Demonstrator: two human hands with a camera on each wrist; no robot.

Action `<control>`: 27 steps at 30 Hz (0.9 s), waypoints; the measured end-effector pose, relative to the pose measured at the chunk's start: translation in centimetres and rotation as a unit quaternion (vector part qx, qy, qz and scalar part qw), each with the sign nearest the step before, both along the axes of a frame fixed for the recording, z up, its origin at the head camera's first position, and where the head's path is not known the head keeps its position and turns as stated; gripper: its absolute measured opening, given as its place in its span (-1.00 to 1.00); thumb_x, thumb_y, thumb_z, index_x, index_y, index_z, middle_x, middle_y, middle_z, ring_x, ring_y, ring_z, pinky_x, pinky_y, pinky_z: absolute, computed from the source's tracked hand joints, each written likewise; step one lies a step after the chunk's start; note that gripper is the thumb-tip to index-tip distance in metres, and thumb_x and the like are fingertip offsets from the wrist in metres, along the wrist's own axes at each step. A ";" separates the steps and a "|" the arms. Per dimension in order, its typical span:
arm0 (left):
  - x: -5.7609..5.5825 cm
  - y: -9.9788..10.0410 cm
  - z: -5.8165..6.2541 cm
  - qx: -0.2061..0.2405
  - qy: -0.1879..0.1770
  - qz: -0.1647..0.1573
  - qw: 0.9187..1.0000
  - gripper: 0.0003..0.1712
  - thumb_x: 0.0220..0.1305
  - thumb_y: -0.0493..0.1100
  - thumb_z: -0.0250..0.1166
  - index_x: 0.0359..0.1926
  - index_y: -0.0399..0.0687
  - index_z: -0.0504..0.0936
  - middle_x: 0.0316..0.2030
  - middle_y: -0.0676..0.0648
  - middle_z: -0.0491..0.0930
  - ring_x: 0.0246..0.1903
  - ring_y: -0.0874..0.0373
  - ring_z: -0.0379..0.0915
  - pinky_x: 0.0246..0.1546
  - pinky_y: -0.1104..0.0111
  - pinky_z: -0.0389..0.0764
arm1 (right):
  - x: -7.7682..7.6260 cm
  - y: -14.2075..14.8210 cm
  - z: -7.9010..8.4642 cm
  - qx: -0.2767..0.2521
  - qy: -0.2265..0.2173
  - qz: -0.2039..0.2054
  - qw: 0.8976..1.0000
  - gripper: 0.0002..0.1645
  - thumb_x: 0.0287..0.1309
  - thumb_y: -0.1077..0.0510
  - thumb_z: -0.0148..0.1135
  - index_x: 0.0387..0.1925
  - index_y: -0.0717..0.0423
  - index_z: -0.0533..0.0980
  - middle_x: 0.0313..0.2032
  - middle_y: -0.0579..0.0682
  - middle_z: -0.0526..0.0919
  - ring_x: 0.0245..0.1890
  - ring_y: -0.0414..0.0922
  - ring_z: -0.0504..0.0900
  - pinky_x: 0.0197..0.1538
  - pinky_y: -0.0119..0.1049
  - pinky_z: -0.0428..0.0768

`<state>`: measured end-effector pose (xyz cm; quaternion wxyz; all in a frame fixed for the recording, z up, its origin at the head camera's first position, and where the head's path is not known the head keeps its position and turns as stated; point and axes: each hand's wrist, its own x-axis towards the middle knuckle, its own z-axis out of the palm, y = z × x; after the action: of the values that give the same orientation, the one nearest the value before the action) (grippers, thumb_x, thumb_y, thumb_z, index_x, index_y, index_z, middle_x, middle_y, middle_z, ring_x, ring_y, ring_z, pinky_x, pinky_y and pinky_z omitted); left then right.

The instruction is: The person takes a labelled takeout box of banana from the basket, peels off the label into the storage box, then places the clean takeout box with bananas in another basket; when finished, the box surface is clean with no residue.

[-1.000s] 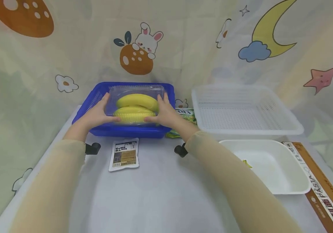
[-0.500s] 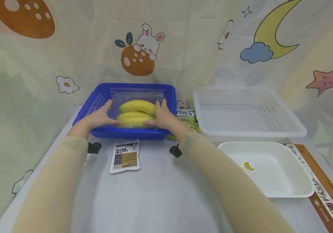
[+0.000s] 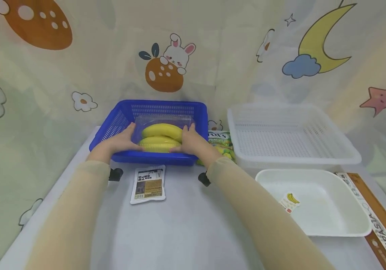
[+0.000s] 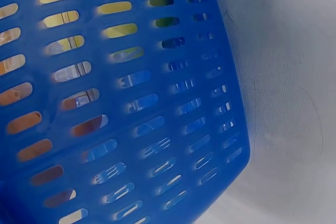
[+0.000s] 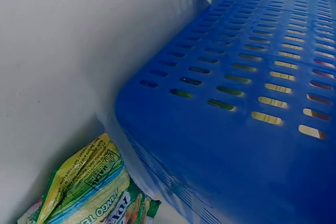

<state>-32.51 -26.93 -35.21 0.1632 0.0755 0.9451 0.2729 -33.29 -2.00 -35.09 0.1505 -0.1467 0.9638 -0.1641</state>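
A clear plastic box point(image 3: 164, 119) with yellow bananas point(image 3: 162, 131) inside sits low in the blue basket point(image 3: 155, 159). My left hand point(image 3: 120, 143) holds the box at its left side, thumb along the front. On the opposite side my right hand point(image 3: 194, 142) grips it the same way. Both wrist views look at the outside of the blue basket wall point(image 4: 121, 124), with yellow showing through the slots; the fingers are hidden there. In front of the basket lies a small white-edged packet point(image 3: 149, 185).
A white slotted basket point(image 3: 290, 160) stands at the back right. Before it is a white tray point(image 3: 331, 210) with a banana-printed label point(image 3: 289, 202). A long pasta package point(image 3: 378, 221) lies at the right edge. Green candy bags point(image 5: 100, 182) touch the blue basket's right side.
Both hands have lowered the banana box deeper into the blue basket; its lid has sunk below the back rim. The view has shifted slightly, uncovering more of the banana label.
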 end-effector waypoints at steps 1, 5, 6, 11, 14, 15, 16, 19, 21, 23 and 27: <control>0.0 0.1 -0.1 -0.002 0.000 -0.002 1.000 0.29 0.02 0.13 0.30 0.37 -0.22 -0.47 0.39 -0.24 -0.53 0.38 -0.18 -0.56 0.33 -0.07 -0.28 | 0.0 0.0 -0.1 0.005 -0.001 -0.001 1.000 0.39 -0.18 -0.43 0.20 0.38 0.28 -0.26 0.37 0.34 -0.40 0.34 0.15 0.07 0.29 -0.07 0.26; -0.2 0.4 -0.4 -0.014 0.007 -0.007 1.000 0.27 0.03 0.10 0.30 0.37 -0.24 -0.47 0.38 -0.25 -0.54 0.38 -0.17 -0.58 0.34 -0.05 -0.29 | -0.1 0.1 -0.3 0.018 -0.004 -0.004 1.000 0.38 -0.16 -0.43 0.20 0.37 0.29 -0.27 0.36 0.36 -0.38 0.33 0.16 0.11 0.27 -0.06 0.28; -0.2 0.5 -0.4 -0.016 0.008 -0.007 1.000 0.27 0.04 0.09 0.29 0.37 -0.24 -0.47 0.38 -0.25 -0.54 0.38 -0.17 -0.58 0.34 -0.05 -0.28 | -0.1 0.1 -0.3 0.017 -0.007 -0.006 1.000 0.38 -0.16 -0.42 0.20 0.37 0.28 -0.27 0.36 0.36 -0.39 0.32 0.17 0.13 0.27 -0.06 0.29; -0.5 0.8 -0.5 -0.018 0.011 -0.006 1.000 0.26 0.04 0.07 0.30 0.37 -0.25 -0.46 0.38 -0.27 -0.52 0.37 -0.18 -0.58 0.34 -0.05 -0.29 | -0.3 0.3 -0.5 0.011 -0.007 -0.010 1.000 0.38 -0.16 -0.40 0.22 0.38 0.27 -0.28 0.36 0.36 -0.41 0.30 0.18 0.16 0.26 -0.05 0.30; -0.7 0.9 -0.6 -0.025 0.009 -0.001 1.000 0.27 0.02 0.10 0.30 0.38 -0.24 -0.45 0.38 -0.29 -0.52 0.37 -0.20 -0.59 0.32 -0.10 -0.27 | -0.4 0.4 -0.7 0.009 0.001 -0.013 1.000 0.38 -0.17 -0.41 0.22 0.38 0.27 -0.27 0.36 0.35 -0.42 0.31 0.18 0.14 0.26 -0.05 0.29; -0.8 1.0 -0.6 -0.027 0.007 0.001 1.000 0.27 0.02 0.11 0.30 0.38 -0.23 -0.45 0.38 -0.30 -0.53 0.37 -0.21 -0.59 0.31 -0.12 -0.27 | -0.4 0.5 -0.8 0.009 0.005 -0.013 1.000 0.38 -0.18 -0.42 0.21 0.38 0.26 -0.26 0.36 0.35 -0.44 0.33 0.17 0.11 0.27 -0.05 0.28; -0.8 1.1 -0.7 -0.029 0.005 0.002 1.000 0.28 0.01 0.12 0.30 0.38 -0.22 -0.46 0.37 -0.30 -0.55 0.36 -0.22 -0.61 0.30 -0.14 -0.26 | -0.4 0.5 -0.9 0.009 0.010 -0.015 1.000 0.39 -0.19 -0.43 0.21 0.38 0.26 -0.25 0.36 0.34 -0.44 0.34 0.17 0.08 0.28 -0.05 0.27; -1.0 1.3 -1.0 -0.029 0.001 0.008 1.000 0.32 -0.03 0.17 0.32 0.38 -0.18 -0.48 0.36 -0.33 -0.57 0.35 -0.26 -0.62 0.26 -0.20 -0.22 | -0.3 0.8 -1.1 0.006 0.023 -0.016 1.000 0.38 -0.21 -0.46 0.19 0.39 0.23 -0.22 0.37 0.31 -0.45 0.37 0.15 -0.04 0.30 -0.04 0.22; -1.0 1.4 -1.1 -0.026 0.001 0.010 1.000 0.35 -0.05 0.22 0.32 0.38 -0.15 -0.49 0.36 -0.33 -0.59 0.34 -0.28 -0.62 0.25 -0.23 -0.21 | -0.4 1.0 -1.2 -0.007 0.033 -0.017 0.999 0.33 -0.17 -0.45 0.16 0.39 0.19 -0.20 0.38 0.28 -0.42 0.38 0.15 -0.05 0.30 -0.02 0.21; -1.1 1.5 -1.1 -0.025 0.009 0.013 1.000 0.35 -0.05 0.27 0.29 0.38 -0.13 -0.48 0.36 -0.32 -0.58 0.35 -0.27 -0.60 0.24 -0.24 -0.20 | -0.5 1.2 -1.2 -0.037 0.047 -0.022 0.998 0.23 -0.08 -0.42 0.13 0.40 0.13 -0.16 0.40 0.23 -0.35 0.38 0.14 -0.05 0.30 0.00 0.21; -1.3 1.5 -1.3 -0.049 0.046 0.016 0.998 0.24 0.05 0.38 0.11 0.39 -0.12 -0.44 0.39 -0.29 -0.51 0.36 -0.26 -0.53 0.24 -0.24 -0.19 | -0.4 1.6 -1.0 -0.110 0.095 -0.026 0.989 -0.02 0.07 -0.31 0.09 0.38 0.04 -0.01 0.41 0.14 -0.16 0.38 0.10 0.00 0.30 0.04 0.21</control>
<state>-33.85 -25.42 -36.52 0.1183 0.0650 0.9650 0.2250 -33.73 -0.39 -36.13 0.0369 -0.1520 0.9533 -0.2583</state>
